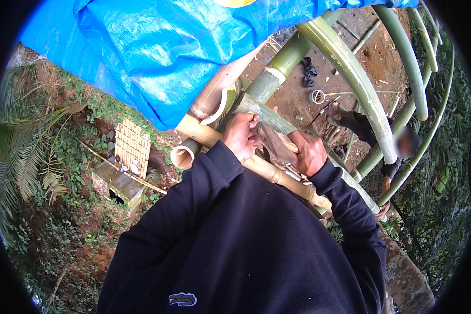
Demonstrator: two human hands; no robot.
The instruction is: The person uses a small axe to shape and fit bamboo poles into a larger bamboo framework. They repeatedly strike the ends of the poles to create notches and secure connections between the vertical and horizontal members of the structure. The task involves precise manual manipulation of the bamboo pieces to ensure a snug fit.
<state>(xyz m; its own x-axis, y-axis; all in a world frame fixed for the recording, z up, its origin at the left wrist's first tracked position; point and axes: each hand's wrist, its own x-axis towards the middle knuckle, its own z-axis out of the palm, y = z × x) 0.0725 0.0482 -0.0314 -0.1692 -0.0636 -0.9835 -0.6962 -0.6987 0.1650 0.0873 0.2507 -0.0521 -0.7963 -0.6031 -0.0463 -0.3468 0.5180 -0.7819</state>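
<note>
My left hand (239,137) is curled, thumb against fingers, beside a green bamboo pole (269,116). What it pinches, if anything, is too small to name. Close on its right, my right hand (310,153) is closed around a flat brownish piece with a pale wooden edge (280,138); blur hides its exact kind. Just below both hands runs a yellowish bamboo pole (277,175), with a tie around it. A split bamboo half (222,107) and an open-ended bamboo tube (183,155) lie to the left of my left hand.
A blue tarp (136,57) covers the upper left. Curved green bamboo poles (350,78) arch on the right, where a person in dark clothing (363,128) reaches toward the poles. Below on bare soil are a white bucket (316,96) and black plastic (309,72). A slatted panel (131,146) stands lower left.
</note>
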